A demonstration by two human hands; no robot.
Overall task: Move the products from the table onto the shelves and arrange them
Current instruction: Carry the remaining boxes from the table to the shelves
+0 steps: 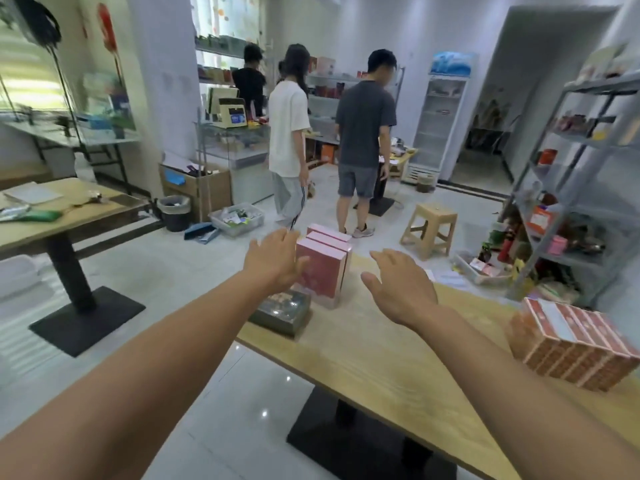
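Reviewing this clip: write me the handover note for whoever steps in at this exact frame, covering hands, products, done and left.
Left hand: open, at the left side of the pink boxes; contact cannot be told.
Right hand: open, holds nothing, right of the pink boxes and apart from them.
Products: the pink boxes stand upright in a row at the far end of the table. A dark flat box lies at their left. A bundle of red boxes lies at the right edge.
Done: nothing is lifted yet. The shelves on the right already hold goods.
Left: likely shelve the pink boxes first, then the other two.
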